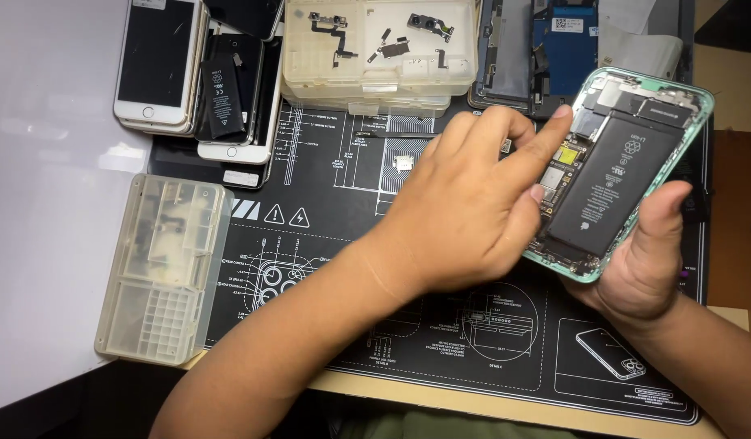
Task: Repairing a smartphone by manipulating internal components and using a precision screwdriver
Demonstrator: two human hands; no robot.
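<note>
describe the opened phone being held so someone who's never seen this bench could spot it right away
Start at the black repair mat with white diagrams covering the bench, then look to its upper right edge. There the right hand cradles the opened phone while the left hand presses fingertips onto its insides. Unlike the white phones stacked at upper left, it has a mint green frame and an exposed black battery.

The left hand [473,203] covers the opened phone's [619,171] lower-left edge beneath its fingers. Past the right hand's [644,260] thumb, the far corner nearly meets the frame edge; tiny board parts stay unreadable.
</note>
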